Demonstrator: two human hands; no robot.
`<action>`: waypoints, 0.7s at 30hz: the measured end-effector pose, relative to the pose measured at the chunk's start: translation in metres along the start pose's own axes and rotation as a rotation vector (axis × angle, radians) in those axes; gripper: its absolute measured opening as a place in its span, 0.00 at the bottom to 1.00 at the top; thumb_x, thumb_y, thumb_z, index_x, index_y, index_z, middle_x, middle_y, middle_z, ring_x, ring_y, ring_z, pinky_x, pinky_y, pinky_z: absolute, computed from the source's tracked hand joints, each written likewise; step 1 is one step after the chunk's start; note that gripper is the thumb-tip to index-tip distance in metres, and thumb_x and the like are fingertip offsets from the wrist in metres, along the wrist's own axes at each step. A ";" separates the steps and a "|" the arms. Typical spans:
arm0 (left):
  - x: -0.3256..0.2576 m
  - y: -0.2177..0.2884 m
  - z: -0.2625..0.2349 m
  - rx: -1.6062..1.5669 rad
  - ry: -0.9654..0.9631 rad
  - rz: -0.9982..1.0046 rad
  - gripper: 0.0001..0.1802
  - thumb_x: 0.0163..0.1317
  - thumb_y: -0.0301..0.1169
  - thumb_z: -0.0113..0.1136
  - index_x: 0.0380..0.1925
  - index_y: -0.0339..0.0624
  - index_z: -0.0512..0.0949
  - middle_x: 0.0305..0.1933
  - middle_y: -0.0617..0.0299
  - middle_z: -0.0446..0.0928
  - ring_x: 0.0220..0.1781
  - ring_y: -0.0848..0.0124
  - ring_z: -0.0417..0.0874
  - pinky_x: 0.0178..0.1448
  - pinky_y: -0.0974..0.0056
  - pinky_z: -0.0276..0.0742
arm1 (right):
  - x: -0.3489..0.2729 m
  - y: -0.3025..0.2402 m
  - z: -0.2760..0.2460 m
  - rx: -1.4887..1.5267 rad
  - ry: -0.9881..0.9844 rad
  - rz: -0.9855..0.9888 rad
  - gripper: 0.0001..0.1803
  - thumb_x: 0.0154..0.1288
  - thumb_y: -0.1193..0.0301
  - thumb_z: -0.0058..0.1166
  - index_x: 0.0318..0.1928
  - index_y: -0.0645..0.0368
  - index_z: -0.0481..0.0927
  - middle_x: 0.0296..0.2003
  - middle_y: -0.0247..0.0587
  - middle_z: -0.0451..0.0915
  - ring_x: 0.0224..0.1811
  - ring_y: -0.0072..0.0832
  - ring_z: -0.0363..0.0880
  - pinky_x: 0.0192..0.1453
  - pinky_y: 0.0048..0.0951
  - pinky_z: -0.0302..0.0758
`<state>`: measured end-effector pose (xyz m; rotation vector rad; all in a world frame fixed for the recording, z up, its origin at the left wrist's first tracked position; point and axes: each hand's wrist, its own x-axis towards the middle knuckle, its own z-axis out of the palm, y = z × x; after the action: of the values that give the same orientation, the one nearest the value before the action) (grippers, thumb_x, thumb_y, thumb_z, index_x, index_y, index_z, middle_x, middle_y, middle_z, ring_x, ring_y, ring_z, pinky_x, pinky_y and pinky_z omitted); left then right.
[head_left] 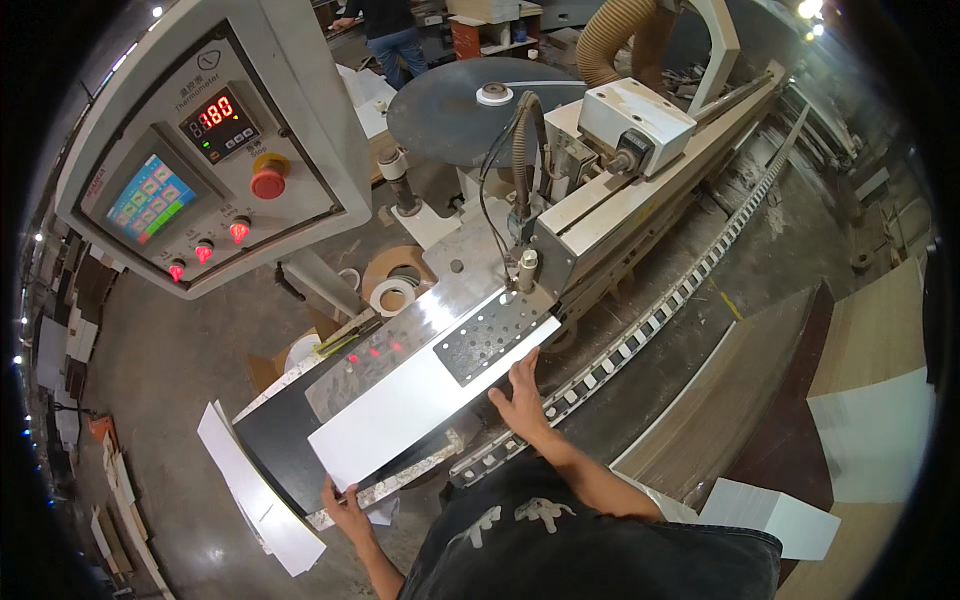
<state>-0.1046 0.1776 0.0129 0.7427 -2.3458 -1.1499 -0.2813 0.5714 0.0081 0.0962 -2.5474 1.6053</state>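
Note:
A long white board [400, 410] lies flat and slanting across the dark infeed table [285, 445] of an edge-banding machine. My left hand [348, 518] grips its near left corner, fingertips at the edge. Along the near long side, towards the board's right end, my right hand [522, 405] presses its fingers against the edge, with the thumb spread apart. Part of the board's far side rests by a dark perforated plate [485, 340] under the machine head. The undersides of my fingers are hidden.
A control panel [215, 150] with a red stop button [268, 178] overhangs the left. White strips [260, 490] stand by the table's left end. A roller track [640, 340] runs to the far right; wood-grain panels [730, 400] lean at right. Behind the round reel table [450, 110] stands another person [390, 35].

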 end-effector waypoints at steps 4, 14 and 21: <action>-0.007 0.034 0.025 0.031 0.054 0.102 0.28 0.62 0.29 0.74 0.62 0.37 0.79 0.50 0.53 0.70 0.50 0.59 0.73 0.53 0.57 0.74 | 0.019 0.013 -0.026 -0.022 -0.017 0.010 0.45 0.66 0.67 0.64 0.71 0.81 0.55 0.76 0.89 0.30 0.82 0.77 0.25 0.85 0.56 0.38; -0.015 0.090 0.106 0.302 0.106 0.332 0.32 0.44 0.42 0.83 0.50 0.41 0.84 0.57 0.50 0.74 0.62 0.49 0.70 0.67 0.42 0.60 | 0.051 0.025 -0.095 0.121 -0.034 0.399 0.51 0.74 0.57 0.62 0.82 0.68 0.46 0.83 0.62 0.37 0.87 0.47 0.38 0.86 0.40 0.44; 0.003 0.128 0.092 0.251 -0.247 0.504 0.35 0.54 0.43 0.78 0.59 0.38 0.80 0.68 0.46 0.71 0.74 0.45 0.64 0.79 0.37 0.51 | -0.068 -0.064 0.030 1.132 -0.356 0.669 0.48 0.78 0.39 0.47 0.82 0.57 0.47 0.78 0.50 0.55 0.84 0.44 0.48 0.85 0.50 0.49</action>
<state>-0.1950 0.2952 0.0648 0.0606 -2.6948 -0.7690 -0.2082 0.5156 0.0425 -0.4403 -1.5233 3.3300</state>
